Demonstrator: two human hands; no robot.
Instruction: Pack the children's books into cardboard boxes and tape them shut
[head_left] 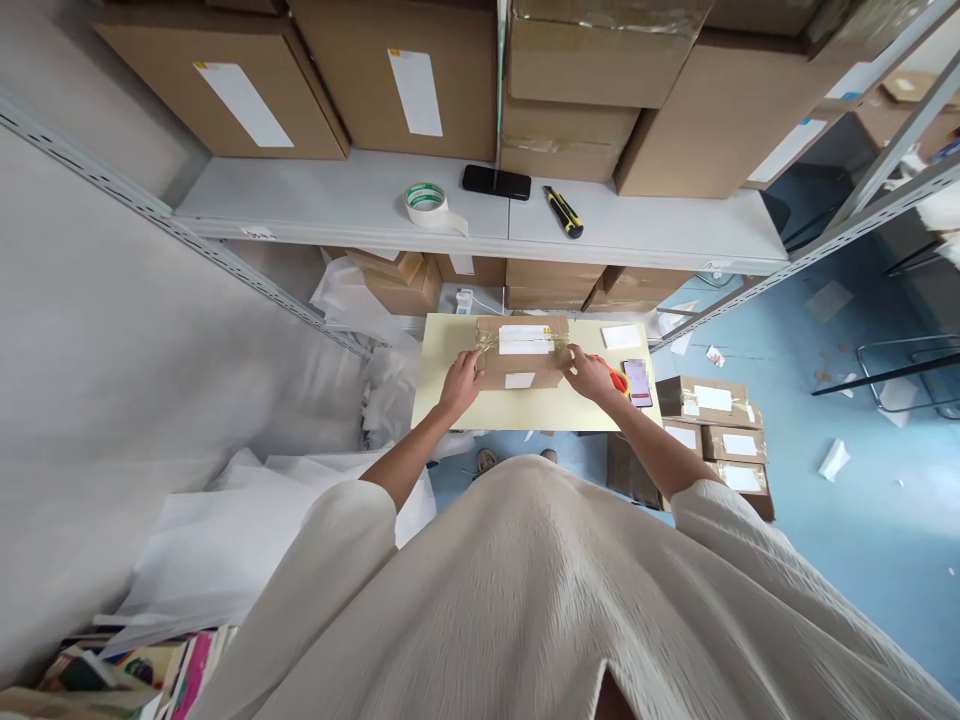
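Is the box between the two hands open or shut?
Shut: shiny tape runs across the top of the cardboard box, and no opening shows.

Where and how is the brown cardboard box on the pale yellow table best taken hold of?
Probably by its two short ends, one hand coming from each side, where the left hand and right hand are placed. The brown cardboard box is oblong, its long side facing the person, so an end grip should balance it and leave the white rectangular label uncovered.

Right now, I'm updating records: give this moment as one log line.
left hand: at left end of taped cardboard box; right hand: at right end; box: on yellow table; lit smartphone: table's right side
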